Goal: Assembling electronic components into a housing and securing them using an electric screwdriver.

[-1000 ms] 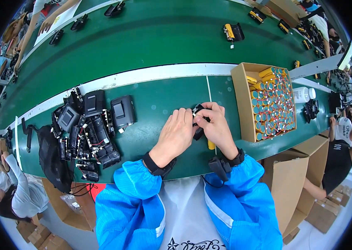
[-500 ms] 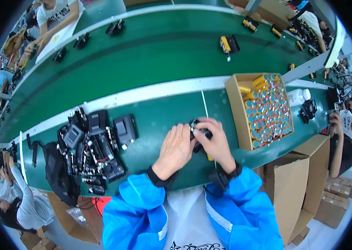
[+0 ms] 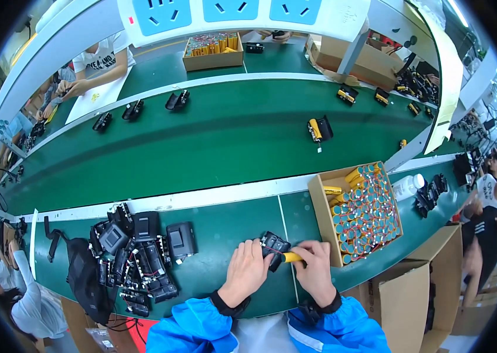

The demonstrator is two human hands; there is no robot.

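Note:
Between my hands, over the green bench, is a black plastic housing (image 3: 274, 249) with small parts inside it. My left hand (image 3: 245, 272) grips its left side, fingers and thumb closed on the edge. A yellow cylindrical battery (image 3: 291, 257) is pinched in my right hand (image 3: 314, 267), and its left end meets the housing's right side. Whether the battery sits inside the housing I cannot tell. Just right of my right hand stands an open cardboard box (image 3: 326, 220) packed with yellow batteries with red wires. A single black housing (image 3: 181, 240) lies to the left of my left hand.
A pile of black housings (image 3: 142, 259) and a black bag (image 3: 87, 276) lie at the left. Beyond a white rail, a green belt (image 3: 201, 159) carries scattered housings, some with batteries. A white bottle (image 3: 408, 187) stands right of the battery box. Open cartons (image 3: 404, 300) are at lower right.
The view has tilted up, bringing a power strip into sight. My hands have parted slightly; the housing is turned and more exposed, and the yellow battery now shows in my right fingers.

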